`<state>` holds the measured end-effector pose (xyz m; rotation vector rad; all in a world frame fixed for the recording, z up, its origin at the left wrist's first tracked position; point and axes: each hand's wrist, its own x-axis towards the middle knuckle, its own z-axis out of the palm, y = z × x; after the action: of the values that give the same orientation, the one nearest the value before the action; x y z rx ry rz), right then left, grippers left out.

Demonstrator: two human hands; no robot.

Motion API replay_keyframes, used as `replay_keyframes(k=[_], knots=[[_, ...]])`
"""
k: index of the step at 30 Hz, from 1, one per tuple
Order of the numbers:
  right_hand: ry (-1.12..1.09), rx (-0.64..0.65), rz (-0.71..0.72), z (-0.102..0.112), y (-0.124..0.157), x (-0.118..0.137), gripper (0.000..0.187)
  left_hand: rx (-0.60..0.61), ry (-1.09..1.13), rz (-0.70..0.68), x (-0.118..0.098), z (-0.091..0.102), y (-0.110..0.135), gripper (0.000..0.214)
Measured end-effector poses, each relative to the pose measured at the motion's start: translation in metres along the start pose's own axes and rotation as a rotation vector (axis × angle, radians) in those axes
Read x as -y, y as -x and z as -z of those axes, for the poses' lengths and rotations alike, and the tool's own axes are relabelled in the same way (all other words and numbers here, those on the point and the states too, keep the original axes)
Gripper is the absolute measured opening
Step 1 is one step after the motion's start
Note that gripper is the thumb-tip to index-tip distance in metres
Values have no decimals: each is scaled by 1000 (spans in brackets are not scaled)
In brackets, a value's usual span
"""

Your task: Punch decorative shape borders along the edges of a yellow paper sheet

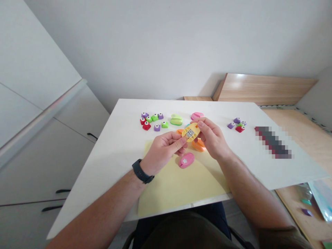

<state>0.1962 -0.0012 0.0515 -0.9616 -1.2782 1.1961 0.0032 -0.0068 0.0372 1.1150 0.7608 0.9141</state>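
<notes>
My left hand (168,147) and my right hand (210,135) together hold a yellow craft paper punch (191,132) above the table. Its ribbed underside with a grey metal plate faces me. The left thumb presses near its lower left end, and the right thumb and fingers pinch its upper right end. Just below lies a pink punch (186,160) with a white flower mark. An orange punch (199,145) sits partly hidden behind the hands. Farther back are a green punch (176,120) and another pink punch (197,115).
Several small purple, green and red punches (155,117) are grouped at the back left, with more small punches (240,129) at the right. A yellow sheet (178,193) lies under my hands on the white table (103,166). A blurred dark object (273,142) rests at the right.
</notes>
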Motion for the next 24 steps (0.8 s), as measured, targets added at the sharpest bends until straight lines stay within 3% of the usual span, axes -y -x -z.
replay_keyframes(k=[11,19,24], knots=[[1,14,-32,-2,1,0,34,36,-67,-32,-3,0,2,31],[-68,-92,-20,5,-8,-2,42,78,-133,-140,1,2,3,27],[64,-25,5,3,-3,1,40,86,-76,-169,-2,0,2,26]])
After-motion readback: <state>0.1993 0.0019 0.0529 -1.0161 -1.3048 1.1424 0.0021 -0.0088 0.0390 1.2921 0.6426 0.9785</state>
